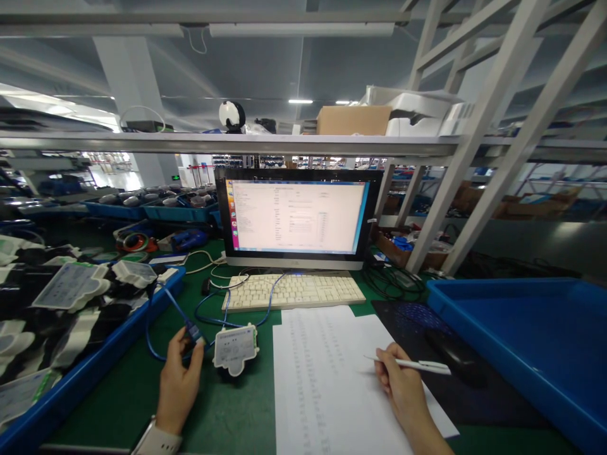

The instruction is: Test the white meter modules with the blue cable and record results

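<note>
Between the thumb and fingers of my left hand (180, 373) is the blue plug of a cable, a USB connector (193, 332) by its look. Just right of it lies a white plastic module (236, 349) with a printed label and a green edge, apart from the hand. My right hand (401, 382) grips a white pen (424, 366), its tip pointing left above the paper. Sheets of paper (313, 392) with faint rows of writing lie under that hand, in front of the white keyboard (294, 291). The blue cable (272, 297) loops over the keyboard's left part.
A lit monitor (296, 218) stands behind the keyboard. On the left, a blue bin (102, 363) holds several similar modules; another blue bin (531, 373) is at the right. A black mouse (455, 355) rests on a dark pad. A shelf (284, 145) crosses above.
</note>
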A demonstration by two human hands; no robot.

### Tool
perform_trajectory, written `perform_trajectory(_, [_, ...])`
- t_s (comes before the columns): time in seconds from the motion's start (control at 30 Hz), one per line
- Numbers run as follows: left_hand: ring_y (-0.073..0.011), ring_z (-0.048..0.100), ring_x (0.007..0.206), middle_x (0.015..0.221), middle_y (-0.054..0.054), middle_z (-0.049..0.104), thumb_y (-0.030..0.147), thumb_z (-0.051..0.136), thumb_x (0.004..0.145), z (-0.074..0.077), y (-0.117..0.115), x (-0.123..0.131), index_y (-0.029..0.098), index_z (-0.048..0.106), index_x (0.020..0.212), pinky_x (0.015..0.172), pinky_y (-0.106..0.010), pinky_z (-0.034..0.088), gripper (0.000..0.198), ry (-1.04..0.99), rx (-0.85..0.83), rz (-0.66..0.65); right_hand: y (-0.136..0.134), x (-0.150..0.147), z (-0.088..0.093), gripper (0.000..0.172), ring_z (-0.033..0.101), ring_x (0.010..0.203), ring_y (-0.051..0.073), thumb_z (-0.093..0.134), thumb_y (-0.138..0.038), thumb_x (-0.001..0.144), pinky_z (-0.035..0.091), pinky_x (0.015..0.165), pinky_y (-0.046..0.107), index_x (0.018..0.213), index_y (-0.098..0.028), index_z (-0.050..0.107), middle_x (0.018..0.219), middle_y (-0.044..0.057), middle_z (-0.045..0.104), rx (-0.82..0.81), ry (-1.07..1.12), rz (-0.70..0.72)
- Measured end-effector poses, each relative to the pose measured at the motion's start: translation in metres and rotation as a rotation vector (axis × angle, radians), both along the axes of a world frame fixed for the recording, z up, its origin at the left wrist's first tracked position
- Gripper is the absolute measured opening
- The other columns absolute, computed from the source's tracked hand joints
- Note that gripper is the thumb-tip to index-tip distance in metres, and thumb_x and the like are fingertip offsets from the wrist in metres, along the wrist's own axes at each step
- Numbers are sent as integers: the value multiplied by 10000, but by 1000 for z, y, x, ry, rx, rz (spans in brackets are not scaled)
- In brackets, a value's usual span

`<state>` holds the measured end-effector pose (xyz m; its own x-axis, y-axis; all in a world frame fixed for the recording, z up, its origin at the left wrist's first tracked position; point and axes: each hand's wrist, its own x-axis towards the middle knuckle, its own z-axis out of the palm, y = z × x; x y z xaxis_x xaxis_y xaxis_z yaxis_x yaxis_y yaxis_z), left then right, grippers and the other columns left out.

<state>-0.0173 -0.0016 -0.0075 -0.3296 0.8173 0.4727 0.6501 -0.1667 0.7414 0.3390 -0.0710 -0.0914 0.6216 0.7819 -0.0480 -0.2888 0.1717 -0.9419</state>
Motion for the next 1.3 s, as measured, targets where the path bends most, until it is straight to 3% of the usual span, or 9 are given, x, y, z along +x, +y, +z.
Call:
perform_trajectory(0.43, [-305, 603, 985, 1034, -167, 628, 616, 473, 664, -3, 2, 1, 108, 463, 1192, 873, -438, 474, 733, -11, 32, -17, 0, 1, -3, 487, 289, 343, 41, 724, -532, 581, 159, 317, 129, 559, -191, 377, 415, -55, 454, 11, -2, 12])
perform_trajectory(0.53, [-301, 608, 979, 1027, -158, 634, 612, 476, 676, -4, 2, -1, 122, 464, 1185, 867, -441, 478, 707, -11, 48, -27, 0, 0, -1, 486, 309, 343, 54, 735, -586, 550, 167, 310, 132, 705, -201, 482, 432, -59, 482, -12, 9, 2])
perform_trajectory(0.6, [-301, 610, 976, 1024, -156, 636, 613, 477, 679, -5, 2, -1, 126, 469, 1176, 869, -445, 477, 696, -12, 57, -31, 1, -1, 0, 544, 335, 353, 65, 729, -616, 544, 185, 304, 141, 830, -198, 527, 473, -47, 522, -22, 5, 20])
perform_trajectory(0.73, [-297, 616, 963, 1010, -150, 642, 610, 478, 690, -4, 1, -1, 131, 472, 1176, 856, -445, 482, 682, -17, 59, -31, 3, -3, 3, 510, 375, 386, 72, 707, -619, 590, 236, 318, 165, 774, -165, 563, 541, 3, 578, -20, -83, 68])
perform_trajectory(0.9, [-292, 620, 955, 1010, -138, 645, 591, 491, 707, -5, 1, -2, 151, 477, 1177, 808, -426, 503, 644, -18, 73, -45, 2, -2, 7, 571, 521, 535, 140, 774, -572, 517, 394, 397, 220, 880, -169, 595, 807, 94, 689, 51, -26, 80])
perform_trajectory(1.3, [-279, 623, 942, 995, -133, 645, 555, 491, 726, -5, 2, -2, 147, 479, 1158, 839, -417, 494, 594, 3, 107, -47, 4, -4, 5, 562, 511, 491, 137, 809, -570, 437, 383, 397, 217, 756, -136, 648, 605, 80, 657, 0, 27, 77])
